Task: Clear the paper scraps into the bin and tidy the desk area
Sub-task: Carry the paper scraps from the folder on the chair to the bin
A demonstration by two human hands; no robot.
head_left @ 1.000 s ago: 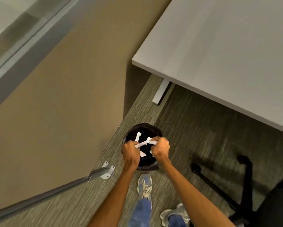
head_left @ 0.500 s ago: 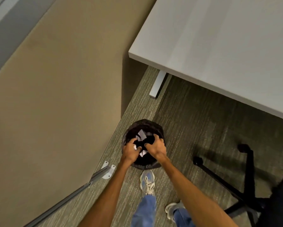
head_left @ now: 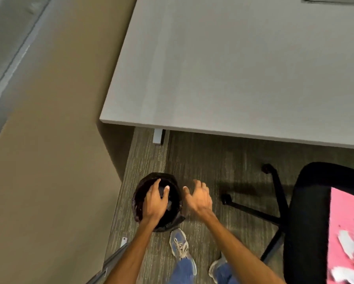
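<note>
Remaining paper scraps lie rightward on the chair — nearer the right hand. Both hands spread, empty — left hand over the bin.

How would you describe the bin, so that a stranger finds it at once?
Find the grey desk; below its near left corner, on the carpet beside the tan wall, stands the bin. It is small, round and black-lined, directly under the left hand.

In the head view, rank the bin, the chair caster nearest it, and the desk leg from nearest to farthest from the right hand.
From the right hand:
1. Bin, just to its left, beside the thumb.
2. Chair caster, on the floor to its right.
3. Desk leg, ahead under the desk edge.
</note>
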